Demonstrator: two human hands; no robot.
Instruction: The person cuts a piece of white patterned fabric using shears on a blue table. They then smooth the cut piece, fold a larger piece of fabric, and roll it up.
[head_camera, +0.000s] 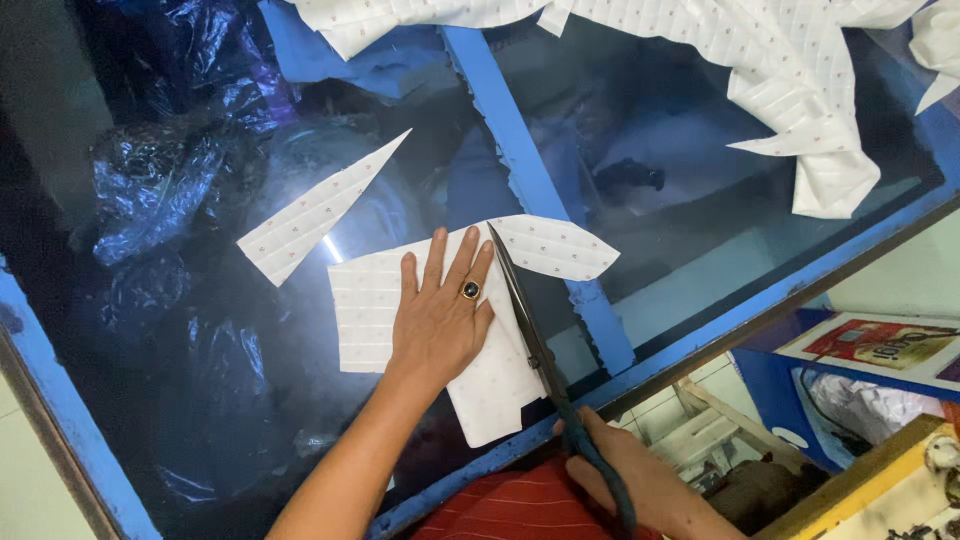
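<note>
Head view, looking down on a glass counter (700, 300): the left hand (438, 315) lies flat, fingers spread, on a folded piece of white dotted cloth (365, 310), apparently to keep it from shifting. The right hand (625, 475), at the near edge, is wrapped around the handles of dark scissors (525, 315), whose blades run along the cloth's right side. A cut triangle (315, 215) lies left, more cloth (780, 70) far right.

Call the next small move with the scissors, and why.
Probably close the scissors to finish the cut: the blades lie far across the cloth, tip near its top edge, left hand pressing it flat beside the blade, right hand on the handles.
</note>
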